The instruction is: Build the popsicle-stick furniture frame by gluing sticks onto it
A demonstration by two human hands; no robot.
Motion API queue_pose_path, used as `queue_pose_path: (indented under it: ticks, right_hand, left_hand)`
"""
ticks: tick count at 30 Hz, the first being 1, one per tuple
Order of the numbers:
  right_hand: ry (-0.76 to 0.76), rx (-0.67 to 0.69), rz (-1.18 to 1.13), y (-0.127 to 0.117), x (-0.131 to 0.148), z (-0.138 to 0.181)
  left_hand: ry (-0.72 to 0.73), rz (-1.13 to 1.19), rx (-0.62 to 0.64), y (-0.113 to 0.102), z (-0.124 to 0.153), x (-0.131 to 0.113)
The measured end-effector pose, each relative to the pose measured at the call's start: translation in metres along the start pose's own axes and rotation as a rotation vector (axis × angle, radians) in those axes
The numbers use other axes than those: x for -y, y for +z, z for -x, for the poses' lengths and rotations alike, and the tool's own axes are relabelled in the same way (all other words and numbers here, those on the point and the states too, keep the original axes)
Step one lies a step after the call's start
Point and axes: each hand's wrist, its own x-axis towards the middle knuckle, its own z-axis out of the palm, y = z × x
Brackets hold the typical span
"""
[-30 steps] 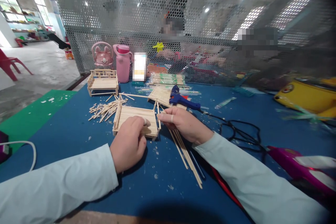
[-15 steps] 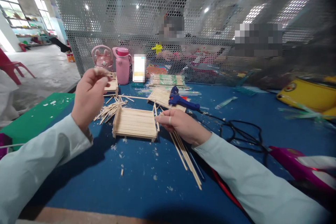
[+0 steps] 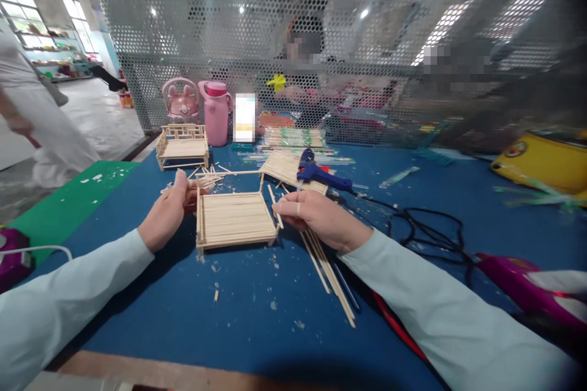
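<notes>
A miniature bed of thin wooden sticks (image 3: 236,217) stands on the blue table in front of me, with posts at its corners. My left hand (image 3: 167,208) is closed at its left rear post, the fingertips partly hidden behind the frame. At the right end, my right hand (image 3: 316,217) pinches a short wooden stick (image 3: 271,198), held upright and slanted beside the bed. Under that hand lie several long loose sticks (image 3: 337,293). Behind the bed, short cut sticks (image 3: 213,178) are heaped.
A finished-looking stick bench (image 3: 183,146) stands back left. A blue glue gun (image 3: 316,171) rests on a stick panel (image 3: 279,166), its black cord (image 3: 426,226) looping right. Pink bottle (image 3: 215,113), phone (image 3: 244,117) and mesh screen (image 3: 367,73) line the back. A person (image 3: 39,91) is at far left.
My left hand has come down from above the table to the bed's left side. The bed has turned slightly. My right hand keeps the short stick; a person has appeared at far left.
</notes>
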Motion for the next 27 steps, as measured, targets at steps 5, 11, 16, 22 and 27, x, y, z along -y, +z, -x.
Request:
queue_pose_path:
  ticks: [5, 11, 16, 22, 27]
  right_hand:
    - [-0.012, 0.035, 0.062, 0.000, 0.005, 0.004]
    - [-0.001, 0.103, 0.171, 0.002, 0.009, 0.005]
    - [-0.032, 0.077, 0.066, -0.002, 0.008, 0.002]
    - [-0.073, 0.068, 0.021, -0.018, 0.010, 0.004]
    - [-0.083, -0.046, 0.170, -0.031, 0.019, 0.016]
  left_hand:
    - [-0.071, -0.014, -0.008, -0.013, 0.021, 0.001]
    - [-0.126, -0.204, -0.009, -0.022, 0.016, -0.012]
    - [0.001, -0.439, 0.220, -0.008, -0.027, -0.033]
    - [-0.058, -0.512, 0.699, 0.026, -0.057, -0.019]
    - [0.044, -0.419, 0.854, 0.038, -0.056, 0.003]
